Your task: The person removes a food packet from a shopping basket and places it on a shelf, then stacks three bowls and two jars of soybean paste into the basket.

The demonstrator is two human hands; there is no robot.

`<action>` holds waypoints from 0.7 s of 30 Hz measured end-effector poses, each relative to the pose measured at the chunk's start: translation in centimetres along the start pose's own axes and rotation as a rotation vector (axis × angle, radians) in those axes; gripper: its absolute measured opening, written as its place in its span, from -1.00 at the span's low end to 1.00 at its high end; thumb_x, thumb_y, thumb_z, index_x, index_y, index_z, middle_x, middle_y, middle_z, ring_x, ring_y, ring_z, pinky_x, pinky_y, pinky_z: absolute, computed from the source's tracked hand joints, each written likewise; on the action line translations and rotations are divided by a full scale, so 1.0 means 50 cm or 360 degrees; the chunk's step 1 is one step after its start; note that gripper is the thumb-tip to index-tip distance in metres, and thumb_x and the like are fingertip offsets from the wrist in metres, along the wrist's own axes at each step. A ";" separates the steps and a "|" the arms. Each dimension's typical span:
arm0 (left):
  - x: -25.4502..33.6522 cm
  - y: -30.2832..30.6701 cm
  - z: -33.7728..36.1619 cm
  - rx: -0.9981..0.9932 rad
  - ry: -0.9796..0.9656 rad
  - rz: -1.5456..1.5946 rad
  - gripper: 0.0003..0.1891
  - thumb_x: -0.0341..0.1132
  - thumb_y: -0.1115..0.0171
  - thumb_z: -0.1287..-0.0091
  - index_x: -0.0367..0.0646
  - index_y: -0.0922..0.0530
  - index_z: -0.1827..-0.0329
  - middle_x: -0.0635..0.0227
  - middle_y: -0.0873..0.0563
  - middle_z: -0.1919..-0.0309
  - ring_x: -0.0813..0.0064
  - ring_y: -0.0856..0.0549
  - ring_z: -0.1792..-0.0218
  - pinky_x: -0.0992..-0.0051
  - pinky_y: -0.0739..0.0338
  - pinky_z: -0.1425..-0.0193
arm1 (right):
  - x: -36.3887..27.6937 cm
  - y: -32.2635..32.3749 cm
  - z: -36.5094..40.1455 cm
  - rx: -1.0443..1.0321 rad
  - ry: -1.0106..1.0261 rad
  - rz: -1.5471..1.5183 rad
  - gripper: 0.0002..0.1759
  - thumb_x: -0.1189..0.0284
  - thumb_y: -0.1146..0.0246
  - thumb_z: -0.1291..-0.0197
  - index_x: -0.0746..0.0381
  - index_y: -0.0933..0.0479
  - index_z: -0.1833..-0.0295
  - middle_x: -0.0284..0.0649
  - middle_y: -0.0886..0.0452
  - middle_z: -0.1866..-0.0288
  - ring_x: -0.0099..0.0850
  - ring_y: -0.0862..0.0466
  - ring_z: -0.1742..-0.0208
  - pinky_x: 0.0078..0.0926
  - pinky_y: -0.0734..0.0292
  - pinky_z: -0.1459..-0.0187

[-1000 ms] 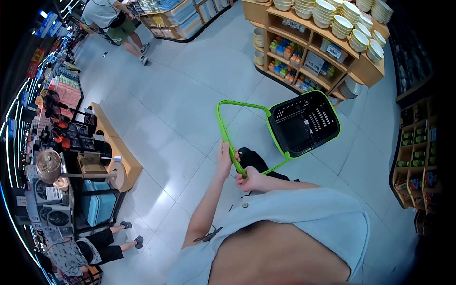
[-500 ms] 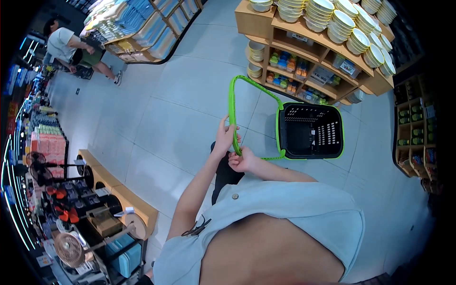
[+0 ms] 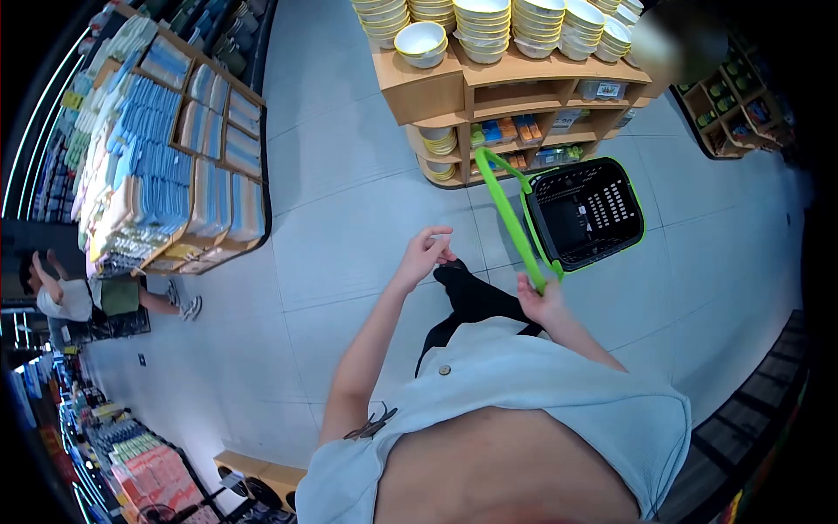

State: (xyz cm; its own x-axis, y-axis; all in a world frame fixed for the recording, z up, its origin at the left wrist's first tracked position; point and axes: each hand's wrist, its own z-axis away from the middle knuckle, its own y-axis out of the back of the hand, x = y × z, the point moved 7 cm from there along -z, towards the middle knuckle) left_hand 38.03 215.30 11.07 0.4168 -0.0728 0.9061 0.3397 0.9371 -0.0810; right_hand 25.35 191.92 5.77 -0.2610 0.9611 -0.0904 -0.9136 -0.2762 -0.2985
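Note:
A black basket (image 3: 587,214) with a green rim is on the right, its inside showing no goods. Its long green handle (image 3: 506,210) slants up and toward me. Near the handle's lower corner, my right hand (image 3: 543,301) has its fingers wrapped round the green bar. My left hand (image 3: 425,258) is in the air left of the handle, apart from it, with its fingers loosely bent and spread and nothing between them. Below the hands a dark trouser leg and a shoe show.
Beyond the basket stands a wooden shelf unit (image 3: 423,92) with stacked bowls (image 3: 482,26) on top. Folded towels (image 3: 157,140) fill a rack at the left. Another person (image 3: 78,297) is at the far left. A low wooden display edge (image 3: 262,472) is at the bottom left.
My left hand has let go of the handle. My right hand has moved right with it. The view has turned, bringing the towel rack closer and shifting the shelf unit left.

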 end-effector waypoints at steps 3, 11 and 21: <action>-0.002 0.110 -0.071 0.0107 -0.0042 0.0072 -0.75 -0.26 -0.04 -0.42 -0.19 -0.51 -0.04 0.41 -0.61 0.44 0.56 -0.67 0.32 0.59 -0.53 0.20 | 0.009 -0.039 0.008 0.0088 0.0015 -0.0268 -0.45 0.15 0.30 -0.41 0.41 -0.39 -0.03 0.02 -0.57 0.09 -0.21 -0.63 0.13 -0.39 -0.64 0.18; 0.061 0.316 -0.202 0.0219 -0.0220 -0.0022 -0.79 -0.32 -0.03 -0.41 -0.21 -0.51 0.00 0.40 -0.60 0.41 0.60 -0.64 0.32 0.60 -0.53 0.24 | 0.055 -0.128 -0.051 0.0169 0.0122 -0.0493 -0.51 0.30 0.31 -0.37 0.45 -0.30 -0.14 0.02 -0.55 -0.01 -0.18 -0.62 0.02 -0.46 -0.60 0.21; 0.125 0.118 -0.388 -0.0861 0.0503 -0.0020 -0.36 0.02 -0.12 -0.35 -0.18 -0.14 -0.31 0.12 -0.50 -0.03 0.28 -0.62 0.03 0.29 -0.59 0.02 | 0.174 -0.174 -0.089 0.0094 0.0600 -0.1008 -0.64 0.36 0.11 -0.28 0.43 -0.23 -0.03 0.10 -0.43 -0.02 -0.07 -0.53 0.00 -0.33 -0.51 0.10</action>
State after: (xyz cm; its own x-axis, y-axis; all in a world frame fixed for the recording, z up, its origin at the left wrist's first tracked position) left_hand 59.01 213.72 8.21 0.6111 -0.2578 0.7484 0.6905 0.6359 -0.3448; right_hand 32.43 202.65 3.37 0.4372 0.8665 -0.2409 -0.8716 0.3421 -0.3511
